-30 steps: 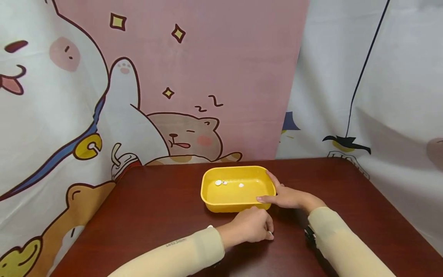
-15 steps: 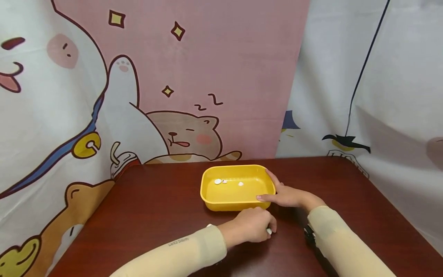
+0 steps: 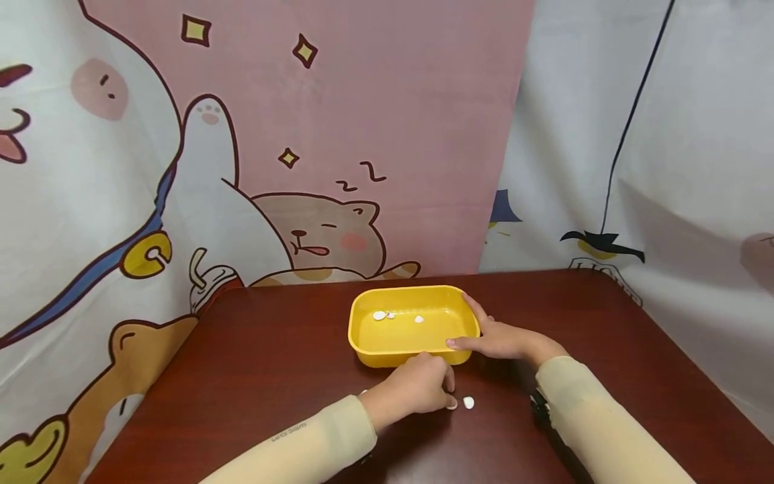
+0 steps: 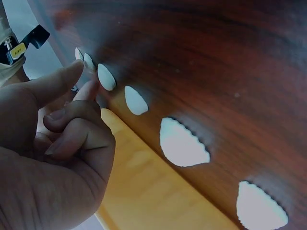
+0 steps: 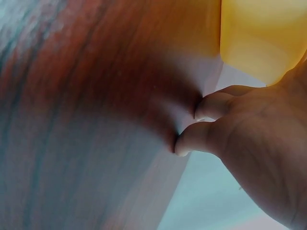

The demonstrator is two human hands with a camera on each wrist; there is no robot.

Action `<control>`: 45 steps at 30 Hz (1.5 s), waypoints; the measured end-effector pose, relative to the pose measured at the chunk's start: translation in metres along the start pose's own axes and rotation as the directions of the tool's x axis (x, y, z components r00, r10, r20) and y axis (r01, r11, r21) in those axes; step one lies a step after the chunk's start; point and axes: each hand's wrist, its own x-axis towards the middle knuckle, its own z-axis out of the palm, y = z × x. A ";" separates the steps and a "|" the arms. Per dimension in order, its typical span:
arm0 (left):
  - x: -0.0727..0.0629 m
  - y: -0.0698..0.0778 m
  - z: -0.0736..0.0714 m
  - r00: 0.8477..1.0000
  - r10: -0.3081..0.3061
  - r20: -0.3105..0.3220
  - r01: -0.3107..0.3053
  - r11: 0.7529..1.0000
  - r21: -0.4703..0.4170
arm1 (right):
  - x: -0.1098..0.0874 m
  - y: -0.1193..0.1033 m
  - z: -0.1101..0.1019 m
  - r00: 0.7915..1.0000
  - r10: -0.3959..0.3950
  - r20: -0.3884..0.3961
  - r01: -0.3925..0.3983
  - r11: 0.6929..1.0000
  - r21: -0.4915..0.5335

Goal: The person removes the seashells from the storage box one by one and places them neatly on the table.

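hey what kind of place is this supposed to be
Probably an indoor tabletop work spot, perhaps a curtained-off booth: cartoon-printed cloth hangs behind and beside a dark reddish-brown table, with a yellow tray on it. The pictures don't show what lies beyond the cloth.

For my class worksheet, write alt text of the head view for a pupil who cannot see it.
A person's left hand is just left of a small white piece on a dark red-brown table. The right hand holds the right end of a yellow tub containing a few white bits. Behind is a cartoon-animal backdrop.
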 end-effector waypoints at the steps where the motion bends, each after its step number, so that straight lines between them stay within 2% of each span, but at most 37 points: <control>1: 0.000 -0.001 0.000 1.000 0.001 0.004 -0.001 1.000 -0.007 | 0.000 0.000 0.000 1.000 -0.001 0.001 0.001 1.000 0.005; 14: 0.002 0.003 0.000 0.999 0.048 0.022 -0.048 0.999 0.013 | -0.001 0.003 0.000 1.000 -0.009 -0.003 0.009 1.000 0.015; 20: 0.008 0.012 0.007 0.999 0.045 0.030 -0.047 0.997 0.060 | 0.000 0.004 0.000 1.000 -0.001 0.000 0.001 1.000 0.014; 27: 0.011 0.016 0.012 0.997 0.077 0.016 -0.079 0.992 0.101 | -0.001 0.002 0.002 1.000 0.011 0.007 -0.011 1.000 0.011; 32: 0.012 0.013 0.011 0.994 0.109 0.010 -0.109 0.990 0.086 | -0.001 -0.001 0.001 1.000 0.009 0.000 -0.009 1.000 0.009; 39: 0.013 0.011 0.011 0.995 0.095 0.018 -0.095 0.994 0.048 | 0.000 0.000 0.000 1.000 0.004 0.000 -0.004 1.000 0.008; 45: 0.010 0.014 0.011 0.994 0.106 0.018 -0.107 0.993 0.056 | -0.001 0.001 0.000 1.000 0.008 0.004 -0.008 1.000 -0.002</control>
